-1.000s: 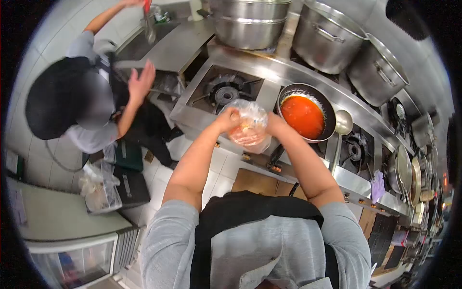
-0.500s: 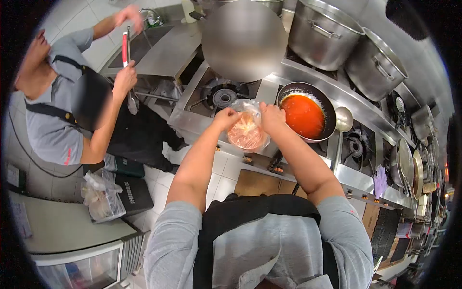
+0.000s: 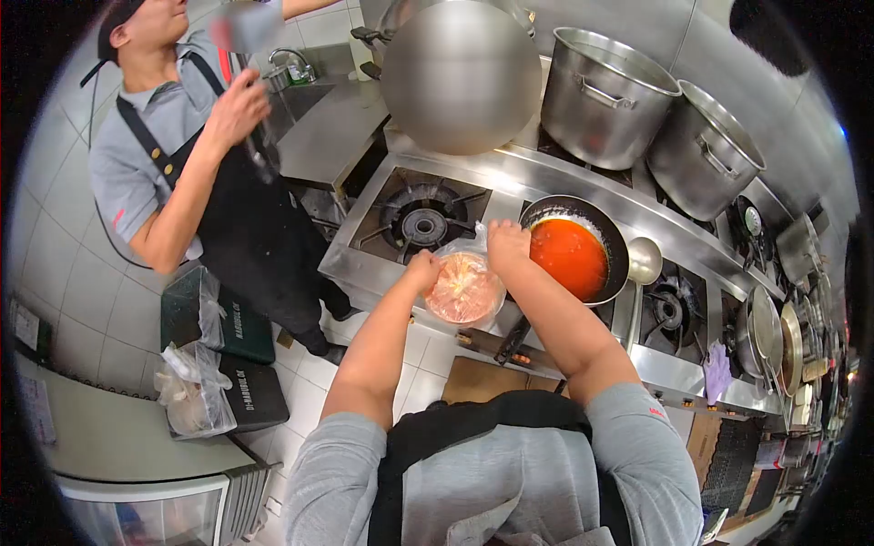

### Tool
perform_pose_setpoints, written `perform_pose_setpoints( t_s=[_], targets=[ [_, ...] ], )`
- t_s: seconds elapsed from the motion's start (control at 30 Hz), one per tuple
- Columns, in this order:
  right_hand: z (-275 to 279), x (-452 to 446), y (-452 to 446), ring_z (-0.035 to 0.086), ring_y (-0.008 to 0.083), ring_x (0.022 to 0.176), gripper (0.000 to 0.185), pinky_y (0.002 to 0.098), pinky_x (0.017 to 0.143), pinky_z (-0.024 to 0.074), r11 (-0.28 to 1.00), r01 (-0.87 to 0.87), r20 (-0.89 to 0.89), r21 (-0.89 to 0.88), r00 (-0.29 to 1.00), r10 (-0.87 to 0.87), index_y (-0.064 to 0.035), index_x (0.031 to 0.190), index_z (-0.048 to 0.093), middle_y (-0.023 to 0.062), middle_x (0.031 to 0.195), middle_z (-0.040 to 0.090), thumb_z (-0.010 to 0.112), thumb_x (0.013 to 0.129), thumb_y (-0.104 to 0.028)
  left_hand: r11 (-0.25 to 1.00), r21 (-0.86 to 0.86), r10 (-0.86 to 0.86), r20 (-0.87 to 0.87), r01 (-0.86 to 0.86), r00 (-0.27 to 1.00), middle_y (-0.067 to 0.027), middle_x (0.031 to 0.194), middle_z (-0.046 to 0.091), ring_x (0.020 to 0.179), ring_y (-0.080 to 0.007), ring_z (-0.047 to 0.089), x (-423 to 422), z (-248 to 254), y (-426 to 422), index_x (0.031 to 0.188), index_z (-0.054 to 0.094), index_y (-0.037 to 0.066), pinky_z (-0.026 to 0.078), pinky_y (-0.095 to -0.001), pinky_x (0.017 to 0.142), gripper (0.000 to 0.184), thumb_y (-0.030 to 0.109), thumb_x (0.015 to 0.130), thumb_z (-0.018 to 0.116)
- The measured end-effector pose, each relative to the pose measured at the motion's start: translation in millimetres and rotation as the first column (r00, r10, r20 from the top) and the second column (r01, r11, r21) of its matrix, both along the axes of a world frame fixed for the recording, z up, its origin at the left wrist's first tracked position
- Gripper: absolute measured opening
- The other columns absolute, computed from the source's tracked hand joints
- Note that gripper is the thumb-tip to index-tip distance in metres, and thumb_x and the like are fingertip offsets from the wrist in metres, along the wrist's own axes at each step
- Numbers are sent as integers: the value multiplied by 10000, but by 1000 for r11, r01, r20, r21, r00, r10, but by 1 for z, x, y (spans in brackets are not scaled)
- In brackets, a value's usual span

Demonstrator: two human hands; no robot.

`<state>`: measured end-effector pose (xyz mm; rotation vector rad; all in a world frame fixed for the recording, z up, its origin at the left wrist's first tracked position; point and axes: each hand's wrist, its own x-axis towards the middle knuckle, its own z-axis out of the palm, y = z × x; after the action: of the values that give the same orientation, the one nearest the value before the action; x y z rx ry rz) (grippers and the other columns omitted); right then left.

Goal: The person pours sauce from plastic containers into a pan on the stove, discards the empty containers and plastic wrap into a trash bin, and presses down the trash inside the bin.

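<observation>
A clear plastic bag point(image 3: 462, 289) with pale pink-orange contents hangs between my two hands, over the stove's front edge. My left hand point(image 3: 423, 271) is closed on the bag's left side. Gathered plastic at its upper right is in the fingers of my right hand point(image 3: 508, 244), close to the rim of a dark pan point(image 3: 616, 238). Bright red-orange sauce point(image 3: 566, 259) fills the bottom of that pan. A ladle point(image 3: 645, 261) lies just right of the pan, its handle toward the stove's front.
A co-worker point(image 3: 182, 155) stands at the left, holding red-handled tongs. An unlit-looking burner point(image 3: 423, 226) is left of the pan. Large pots point(image 3: 605, 105) stand behind. Crates point(image 3: 259, 398) are on the floor, and a purple cloth point(image 3: 716, 371) hangs at the stove front.
My view has shifted, so the stove and pan sit lower in it. My right hand has moved up the bag's plastic. The co-worker has turned more upright, with the tongs raised.
</observation>
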<state>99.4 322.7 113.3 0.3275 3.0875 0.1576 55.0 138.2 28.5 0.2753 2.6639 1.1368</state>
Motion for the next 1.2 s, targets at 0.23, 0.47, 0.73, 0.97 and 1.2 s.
perform_pose_setpoints(
  t_s=[0.23,0.47,0.73,0.97,1.2],
  targets=[
    [-10,41,-5,517,258,1027,366,432,833,391,930,-358,95,82,932,350,-70,1029,573,110,1051,571,644,706,-228,980,-1,195,-127,-197,972,-263,944,581,915,-393,558,30,-2,-5,922,516,-41,447,-436,777,299,248,844,533],
    [-25,53,-2,514,234,1039,240,358,842,375,954,-301,128,4,946,298,-63,974,630,120,1057,588,491,803,-158,951,77,309,-165,-300,937,-290,932,560,909,-415,538,42,-4,-7,896,515,-70,428,-442,780,313,241,855,511],
    [-15,28,0,419,243,1097,254,466,910,277,856,-478,-5,197,873,489,-78,989,618,88,1095,502,481,792,-161,945,121,322,-166,-305,932,-279,881,570,857,-420,552,39,-14,-21,875,522,-60,436,-452,729,282,220,837,524],
    [-19,-3,-5,416,234,1135,258,428,936,276,895,-419,189,154,902,389,-90,975,656,85,1125,532,522,777,-188,931,180,342,-129,-317,931,-296,889,566,845,-433,554,47,-28,-32,931,484,-53,440,-457,739,301,243,888,444],
    [17,-19,-1,593,287,961,331,400,789,467,948,-191,232,-256,939,252,-66,1051,587,123,1020,616,568,724,-116,944,131,315,-78,-304,946,-312,871,558,836,-430,563,54,-7,-33,938,451,-96,456,-435,740,260,148,848,457]
  ],
)
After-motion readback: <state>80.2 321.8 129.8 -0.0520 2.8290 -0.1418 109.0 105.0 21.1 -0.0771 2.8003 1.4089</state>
